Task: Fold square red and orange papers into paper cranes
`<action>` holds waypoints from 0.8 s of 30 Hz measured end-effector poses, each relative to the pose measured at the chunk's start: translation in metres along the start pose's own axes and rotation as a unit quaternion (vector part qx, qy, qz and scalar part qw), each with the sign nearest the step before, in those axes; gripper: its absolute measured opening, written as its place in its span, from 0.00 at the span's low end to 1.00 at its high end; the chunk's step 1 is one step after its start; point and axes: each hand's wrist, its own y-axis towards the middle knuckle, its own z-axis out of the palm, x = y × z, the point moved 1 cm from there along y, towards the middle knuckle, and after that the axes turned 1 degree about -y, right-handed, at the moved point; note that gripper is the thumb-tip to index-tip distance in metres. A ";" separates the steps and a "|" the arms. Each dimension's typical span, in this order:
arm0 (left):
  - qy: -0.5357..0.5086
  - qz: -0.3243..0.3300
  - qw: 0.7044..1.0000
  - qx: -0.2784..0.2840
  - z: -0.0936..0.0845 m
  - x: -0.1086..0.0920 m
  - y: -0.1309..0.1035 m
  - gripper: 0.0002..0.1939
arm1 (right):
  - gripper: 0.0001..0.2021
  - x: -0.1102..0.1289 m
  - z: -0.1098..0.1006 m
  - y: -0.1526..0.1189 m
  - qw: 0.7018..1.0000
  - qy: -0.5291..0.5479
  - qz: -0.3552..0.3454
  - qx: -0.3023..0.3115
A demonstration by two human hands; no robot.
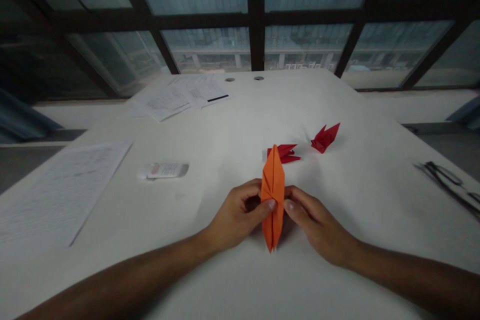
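An orange folded paper (275, 175), long and pointed at its top and bottom, is held upright just above the white table. My left hand (240, 212) grips it from the left, the thumb pressed on its middle crease and the fingers behind. On the other side, my right hand (315, 220) pinches the paper's right edge between thumb and fingers. Behind its upper part lies a red folded paper figure (288, 153), partly covered by the orange piece. A second red paper figure (324, 138) sits farther back to the right.
On the white table (225, 135), a small white packet (167, 170) lies left of my hands. Printed sheets (60, 185) cover the left side, with more papers (180, 96) at the back left. Eyeglasses (446, 180) rest at the right edge. Windows stand beyond.
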 end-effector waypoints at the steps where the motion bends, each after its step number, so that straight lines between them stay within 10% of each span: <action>1: 0.008 -0.001 1.000 -0.006 0.000 0.001 0.001 0.10 | 0.13 0.001 0.000 0.000 1.000 -0.001 -0.001 0.001; 15: -0.117 -0.054 0.992 0.003 -0.006 0.003 0.002 0.14 | 0.04 -0.007 -0.001 -0.001 1.000 0.003 0.024 -0.011; 18: -0.145 -0.051 0.988 -0.015 -0.005 0.002 0.003 0.13 | 0.25 -0.013 0.000 -0.004 0.999 0.034 0.017 -0.033; 24: -0.123 -0.045 0.991 -0.017 -0.002 0.001 -0.002 0.40 | 0.29 -0.018 -0.002 -0.005 0.993 -0.070 -0.056 -0.074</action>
